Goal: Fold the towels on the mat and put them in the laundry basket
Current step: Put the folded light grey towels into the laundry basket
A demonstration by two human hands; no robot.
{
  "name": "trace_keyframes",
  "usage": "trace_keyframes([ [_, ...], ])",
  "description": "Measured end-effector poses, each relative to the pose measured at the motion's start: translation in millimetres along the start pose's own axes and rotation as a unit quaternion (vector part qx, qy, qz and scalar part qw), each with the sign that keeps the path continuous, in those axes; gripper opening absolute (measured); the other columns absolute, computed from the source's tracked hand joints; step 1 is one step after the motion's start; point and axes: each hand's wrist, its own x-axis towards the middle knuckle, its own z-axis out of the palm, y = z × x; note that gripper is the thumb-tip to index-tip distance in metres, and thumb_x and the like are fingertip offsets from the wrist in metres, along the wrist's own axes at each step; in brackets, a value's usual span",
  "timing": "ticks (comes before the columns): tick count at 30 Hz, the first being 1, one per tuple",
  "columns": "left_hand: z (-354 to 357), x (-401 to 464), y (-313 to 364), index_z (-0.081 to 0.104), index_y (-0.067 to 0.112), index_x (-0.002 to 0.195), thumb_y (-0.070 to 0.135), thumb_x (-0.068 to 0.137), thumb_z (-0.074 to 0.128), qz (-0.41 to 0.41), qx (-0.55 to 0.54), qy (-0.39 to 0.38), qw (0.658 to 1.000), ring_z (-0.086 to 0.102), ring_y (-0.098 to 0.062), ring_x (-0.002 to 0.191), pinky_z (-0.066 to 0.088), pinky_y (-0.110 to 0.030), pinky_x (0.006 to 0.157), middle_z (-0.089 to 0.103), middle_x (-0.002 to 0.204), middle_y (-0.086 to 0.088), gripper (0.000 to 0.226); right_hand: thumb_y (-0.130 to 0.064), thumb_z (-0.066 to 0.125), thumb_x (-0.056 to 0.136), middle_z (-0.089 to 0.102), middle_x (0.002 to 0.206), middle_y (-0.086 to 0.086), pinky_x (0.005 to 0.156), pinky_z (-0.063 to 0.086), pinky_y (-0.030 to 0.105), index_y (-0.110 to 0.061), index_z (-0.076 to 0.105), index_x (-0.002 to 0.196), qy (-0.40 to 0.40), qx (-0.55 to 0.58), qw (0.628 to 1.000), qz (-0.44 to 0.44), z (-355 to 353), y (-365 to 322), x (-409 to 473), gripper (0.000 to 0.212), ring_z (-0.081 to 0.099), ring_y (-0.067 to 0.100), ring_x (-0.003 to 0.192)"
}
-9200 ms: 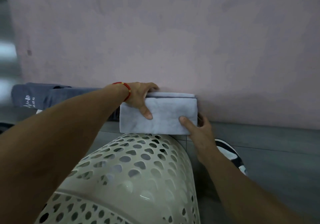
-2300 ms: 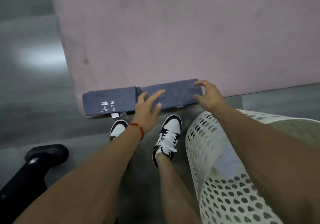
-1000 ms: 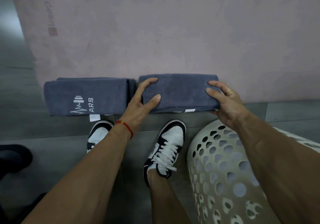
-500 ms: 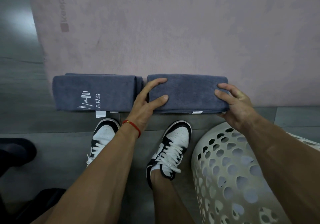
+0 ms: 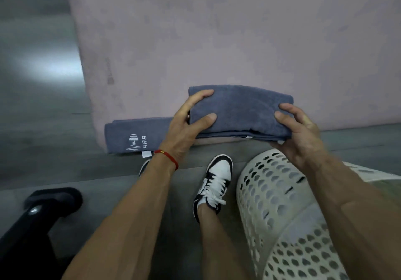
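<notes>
A folded dark grey towel (image 5: 243,110) is held up off the pink mat (image 5: 217,41), near its front edge. My left hand (image 5: 186,125) grips the towel's left end, thumb on top and fingers under. My right hand (image 5: 299,132) grips its right end the same way. A second folded grey towel (image 5: 138,135) with a white ARS logo lies on the mat's front left corner. The white perforated laundry basket (image 5: 282,210) stands at the lower right, below my right arm, with a pale folded towel (image 5: 303,227) showing through its holes.
My two black-and-white sneakers (image 5: 213,182) stand on the grey floor between the mat and the basket. A black object (image 5: 32,219) lies on the floor at the lower left. Bare grey floor lies left of the mat.
Both hands have closed on the right-hand grey towel and lifted it off the mat; half a second ago it lay flat beside the logo towel. The logo towel has stayed put.
</notes>
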Motion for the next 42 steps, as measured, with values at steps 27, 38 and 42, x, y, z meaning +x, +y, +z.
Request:
trace_keyframes([
  [27, 221, -292, 156, 0.063, 0.035, 0.13, 0.025, 0.075, 0.077, -0.118, 0.112, -0.191, 0.968, 0.059, -0.014, 0.124, 0.045, -0.04, 0.109, 0.062, 0.135, 0.009, 0.057, -0.06, 0.099, 0.025, 0.076, 0.108, 0.003, 0.06, 0.059, 0.035, -0.02, 0.074, 0.097, 0.165, 0.177, 0.97, -0.024, -248, 40, -394, 0.086, 0.074, 0.032, 0.091],
  [38, 290, -139, -66, 0.061, 0.026, 0.132, 0.009, 0.08, 0.066, -0.098, 0.117, -0.161, 0.975, 0.057, -0.023, 0.126, 0.048, -0.036, 0.1, 0.058, 0.139, 0.005, 0.054, -0.017, 0.081, 0.082, 0.075, 0.114, 0.003, 0.09, 0.059, 0.048, -0.028, 0.078, 0.096, 0.147, 0.208, 0.965, -0.071, -330, 164, -159, 0.019, 0.073, 0.027, 0.104],
  [42, 286, -83, -122, 0.061, 0.024, 0.132, 0.01, 0.081, 0.065, -0.075, 0.126, -0.144, 0.979, 0.056, -0.024, 0.128, 0.046, -0.042, 0.106, 0.057, 0.141, 0.001, 0.053, -0.023, 0.084, 0.08, 0.071, 0.123, 0.005, 0.099, 0.054, 0.055, -0.03, 0.079, 0.094, 0.153, 0.232, 0.956, -0.093, -324, 191, -83, 0.017, 0.07, 0.026, 0.112],
])
